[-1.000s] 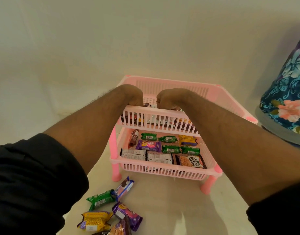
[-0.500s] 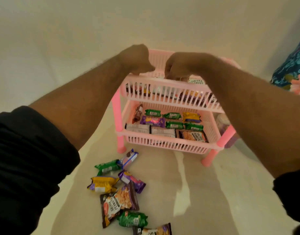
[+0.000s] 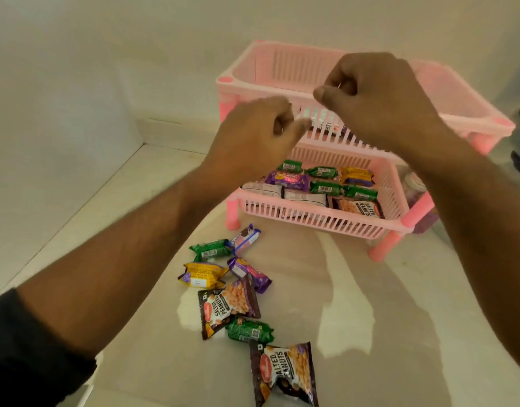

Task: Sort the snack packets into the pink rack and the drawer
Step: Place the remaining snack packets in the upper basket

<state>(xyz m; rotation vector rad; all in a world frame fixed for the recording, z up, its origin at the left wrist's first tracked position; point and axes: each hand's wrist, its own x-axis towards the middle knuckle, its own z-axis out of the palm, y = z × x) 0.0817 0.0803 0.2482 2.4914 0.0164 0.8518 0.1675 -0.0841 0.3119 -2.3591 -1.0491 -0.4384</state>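
My left hand (image 3: 250, 133) is raised in front of the pink rack (image 3: 285, 66), fingers curled into a loose fist with nothing visible between them. My right hand (image 3: 379, 95) sits at its 2 o'clock, also curled, thumb against forefinger; whether it pinches anything I cannot tell.

Floor pile (image 3: 241, 295), at 6 o'clock from the left hand, seven packets, left to right:
1. One yellow packet (image 3: 201, 274), print too small to read.
2. Two green packets: one (image 3: 210, 249) at 12 o'clock of the yellow, one (image 3: 250, 330) lower down.
3. One brown packet (image 3: 228, 304) marked "SALTED PEANUTS", touching the lower green one.
4. One blue-and-white packet (image 3: 244, 237) at the pile's 12 o'clock edge; lettering blurred.
5. One purple packet (image 3: 250, 274) just above the brown one.
6. A second "SALTED PEANUTS" packet (image 3: 285, 374) at the pile's 5 o'clock end.

The rack has three tiers. The top tier shows no packets. The middle tier (image 3: 329, 136) holds several packets behind its slats, count not determinable. The bottom tier (image 3: 311, 215) shows four green, one purple, one yellow, two white-labelled and one "SALTED PEANUTS" packet (image 3: 358, 207).
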